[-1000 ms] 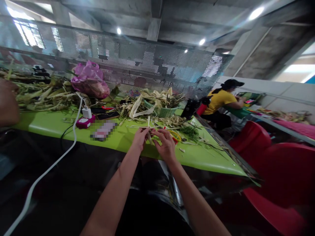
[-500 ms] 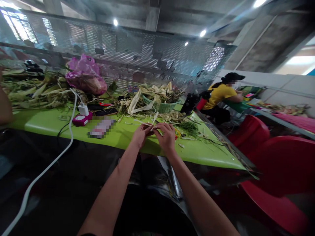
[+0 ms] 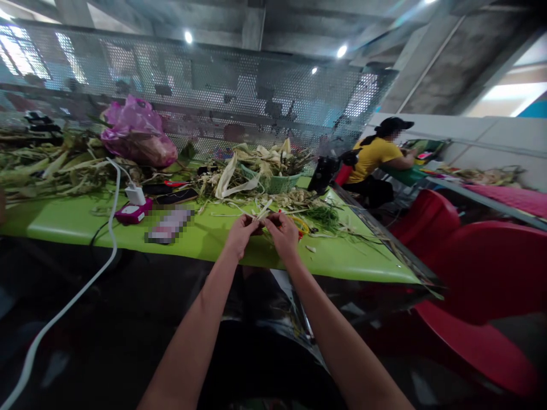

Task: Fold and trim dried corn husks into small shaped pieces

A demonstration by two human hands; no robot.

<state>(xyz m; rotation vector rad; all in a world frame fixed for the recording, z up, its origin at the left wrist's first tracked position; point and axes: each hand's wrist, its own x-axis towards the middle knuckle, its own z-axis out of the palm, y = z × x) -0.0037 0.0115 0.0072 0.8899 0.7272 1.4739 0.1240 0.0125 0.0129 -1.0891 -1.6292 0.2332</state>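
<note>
Pale corn husk strips [image 3: 264,209] stick up between my two hands above the near part of the green table. My left hand [image 3: 244,232] is closed, its thumb and fingers pinching the strips from the left. From the right, my right hand [image 3: 282,232] pinches the same strips, and its fingertips meet those of the left. The lower ends of the strips are hidden by my fingers. Just beyond my hands, more thin pale strips lie on the table. A yellow ring-shaped thing [image 3: 302,225] with red parts is beside my right hand.
Dried husks fill a green basket [image 3: 280,183]. A purple plastic bag [image 3: 137,128], a magenta power socket [image 3: 134,212] with a white cable and a blurred phone [image 3: 170,225] are at left. Red chairs [image 3: 482,267] and a person in yellow [image 3: 378,156] are at right.
The view has shifted slightly, so the scene sits further left. Both hands stay together on the strips; the strips' angle and my right fingers' position have changed a little.
</note>
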